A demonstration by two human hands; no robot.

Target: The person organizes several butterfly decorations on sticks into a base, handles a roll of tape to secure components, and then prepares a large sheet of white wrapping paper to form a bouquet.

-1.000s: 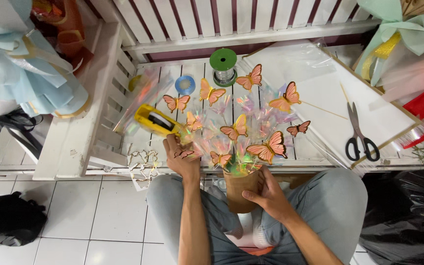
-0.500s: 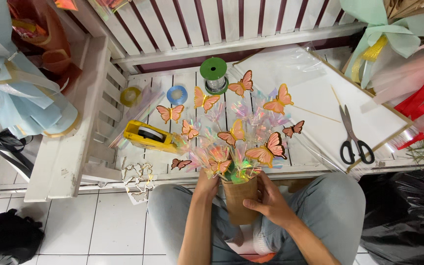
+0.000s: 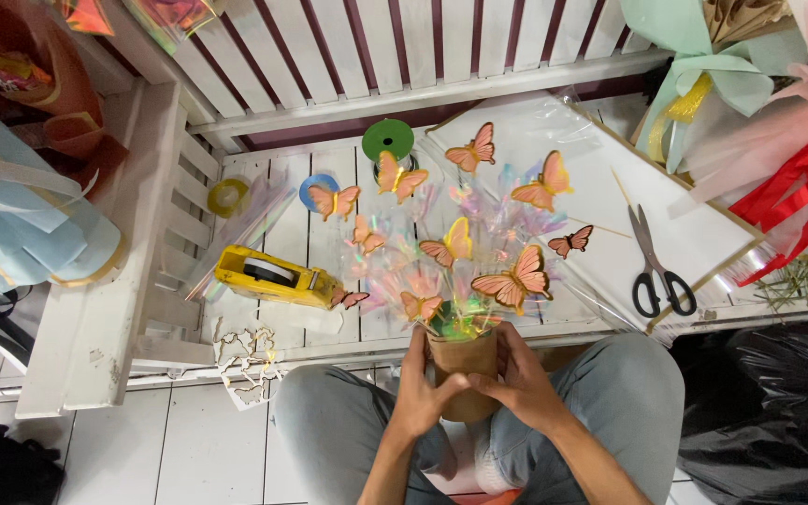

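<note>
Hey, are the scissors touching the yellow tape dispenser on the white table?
Apart. The head view shows the scissors lying far right and the yellow tape dispenser on the left, with the butterfly bouquet between them.

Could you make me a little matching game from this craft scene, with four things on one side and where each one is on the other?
Things:
1. brown paper pot
2. scissors
3. yellow tape dispenser
4. green spool

Places:
A. on the slatted top, left of the butterflies
B. at the far edge of the slatted top, near the fence
C. between the left hand and the right hand
D. on the white sheet at the right

Pairs: 1-C, 2-D, 3-A, 4-B
</note>
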